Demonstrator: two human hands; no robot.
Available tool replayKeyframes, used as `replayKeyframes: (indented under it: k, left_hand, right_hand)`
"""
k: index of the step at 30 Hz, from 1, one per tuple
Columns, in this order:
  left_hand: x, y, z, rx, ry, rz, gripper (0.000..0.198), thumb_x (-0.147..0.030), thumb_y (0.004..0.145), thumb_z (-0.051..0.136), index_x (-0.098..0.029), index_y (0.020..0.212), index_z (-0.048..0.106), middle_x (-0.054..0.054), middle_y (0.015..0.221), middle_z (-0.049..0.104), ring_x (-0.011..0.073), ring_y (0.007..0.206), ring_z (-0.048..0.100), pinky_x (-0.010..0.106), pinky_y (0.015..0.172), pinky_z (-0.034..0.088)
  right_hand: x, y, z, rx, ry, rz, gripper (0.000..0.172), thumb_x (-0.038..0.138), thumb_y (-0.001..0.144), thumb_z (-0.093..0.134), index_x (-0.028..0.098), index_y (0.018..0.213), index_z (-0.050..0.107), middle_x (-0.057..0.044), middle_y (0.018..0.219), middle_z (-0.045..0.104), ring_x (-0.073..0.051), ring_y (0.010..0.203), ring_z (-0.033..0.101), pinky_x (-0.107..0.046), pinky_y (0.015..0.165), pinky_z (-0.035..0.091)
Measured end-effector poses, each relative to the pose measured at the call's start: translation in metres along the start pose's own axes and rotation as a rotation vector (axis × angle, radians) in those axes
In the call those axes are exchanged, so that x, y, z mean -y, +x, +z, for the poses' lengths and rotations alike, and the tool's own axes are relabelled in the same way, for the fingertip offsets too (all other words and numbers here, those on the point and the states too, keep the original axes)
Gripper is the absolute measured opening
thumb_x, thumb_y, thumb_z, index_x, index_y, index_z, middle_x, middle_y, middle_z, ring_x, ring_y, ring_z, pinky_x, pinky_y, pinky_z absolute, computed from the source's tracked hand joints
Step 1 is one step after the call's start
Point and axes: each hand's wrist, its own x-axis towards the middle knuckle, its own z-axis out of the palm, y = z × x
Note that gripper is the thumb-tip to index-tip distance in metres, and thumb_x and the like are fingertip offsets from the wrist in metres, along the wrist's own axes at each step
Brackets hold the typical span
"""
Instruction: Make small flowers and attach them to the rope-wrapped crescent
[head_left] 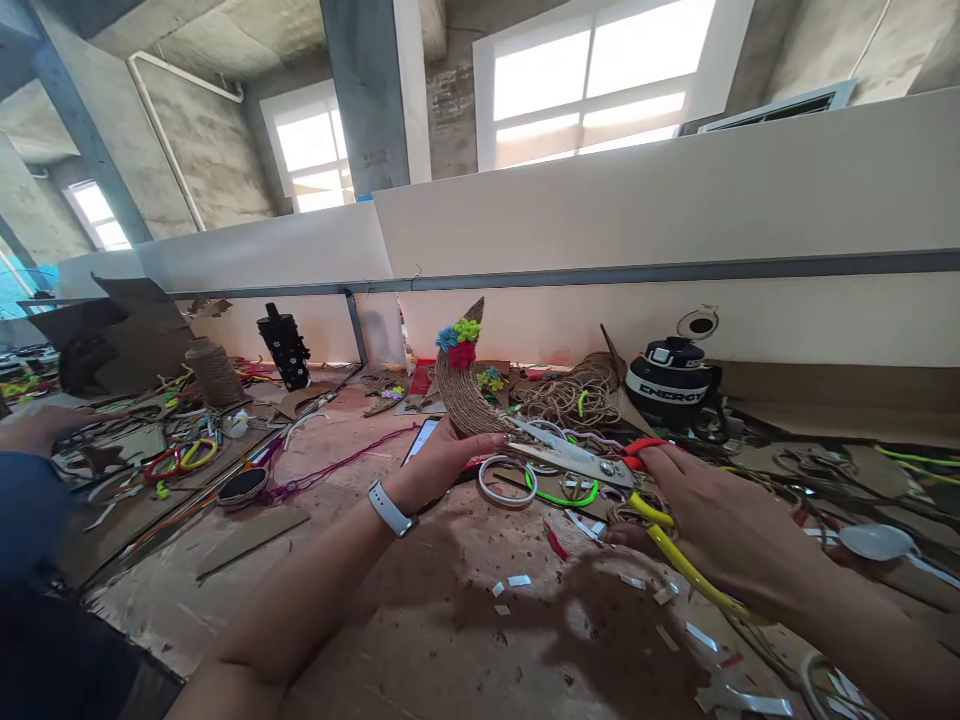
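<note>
My left hand (452,457), a watch on its wrist, grips the lower part of a crescent (459,398) wrapped in brown twine. Blue, green and red yarn flowers (460,345) sit near the crescent's upper tip. In my right hand (694,500) are scissors (574,458) with red and yellow handles. Their blades are spread and point left, close to my left fingertips and the crescent's lower end. Whether anything lies between the blades, I cannot tell. A white ring (508,481) rests just below them, beside a bright green loop (574,492).
Behind the scissors lies a heap of brown twine (574,398), with a black jug (671,380) to its right. A black bottle (285,347) and a twine spool (214,373) stand at left. Another person's hand (37,430) reaches in there. Paper scraps (518,580) litter the tabletop.
</note>
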Motion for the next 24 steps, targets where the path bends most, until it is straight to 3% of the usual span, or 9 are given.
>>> replayKeyframes:
  k: [8,15,24]
  left_hand:
    - [-0.002,-0.004,0.008,0.05,-0.032,-0.04,0.028,-0.032,0.069,0.077,-0.013,0.088,0.071,0.01,0.098,0.073,0.0243,0.095,0.066,0.038,0.091,0.049]
    - [0.004,-0.008,0.008,0.064,0.044,0.003,0.026,-0.031,0.077,0.071,-0.014,0.096,0.071,0.01,0.099,0.073,0.0235,0.097,0.066,0.037,0.092,0.05]
    - [0.006,-0.008,0.01,0.038,0.057,0.042,0.024,-0.034,0.076,0.071,-0.015,0.092,0.071,0.008,0.095,0.073,0.0223,0.095,0.065,0.037,0.094,0.048]
  right_hand:
    - [0.004,0.0,-0.002,-0.051,-0.058,-0.013,0.039,0.051,0.08,0.051,0.016,0.096,0.055,-0.014,0.086,0.065,-0.029,0.073,0.064,-0.035,0.06,0.043]
    - [0.012,0.0,-0.012,0.023,-0.035,0.045,0.034,0.053,0.081,0.049,0.02,0.087,0.05,-0.014,0.076,0.066,-0.032,0.066,0.065,-0.035,0.052,0.038]
    - [0.014,-0.003,-0.016,0.035,-0.048,0.085,0.035,0.061,0.081,0.047,0.026,0.076,0.043,-0.012,0.061,0.063,-0.034,0.052,0.061,-0.032,0.045,0.026]
